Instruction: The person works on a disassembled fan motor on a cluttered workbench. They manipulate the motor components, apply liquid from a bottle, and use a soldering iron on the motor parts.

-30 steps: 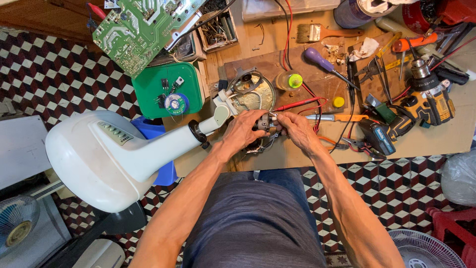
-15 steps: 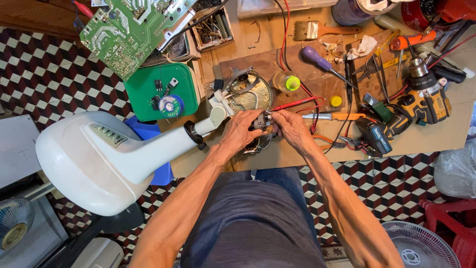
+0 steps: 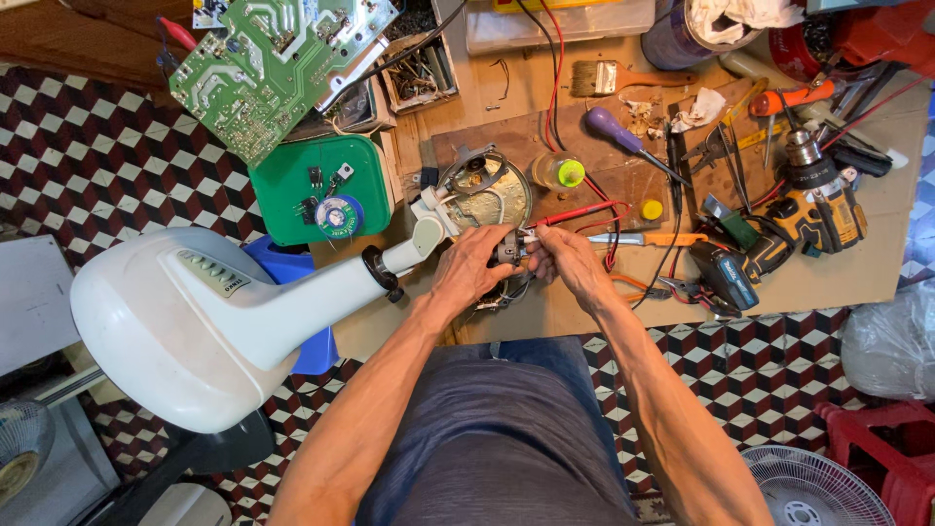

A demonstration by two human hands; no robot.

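A white fan stand (image 3: 205,321) lies on its side at the left, its neck reaching onto the wooden workbench (image 3: 857,282). At the neck's end sits the bare fan motor and round rear guard (image 3: 487,190). My left hand (image 3: 472,273) grips a small dark motor part (image 3: 508,248) at the bench's front edge. My right hand (image 3: 570,263) pinches the same part and its white wire ends from the right. A red probe lead (image 3: 575,214) runs just above my hands.
A green circuit board (image 3: 282,63) leans at the back left above a green box (image 3: 321,190) with a solder reel. A purple screwdriver (image 3: 618,131), brush, pliers and a yellow cordless drill (image 3: 818,209) crowd the bench's right. A floor fan (image 3: 818,487) stands bottom right.
The view has shifted slightly; both hands stay closed on the small motor part in nearly the same spot, with only small finger movements.
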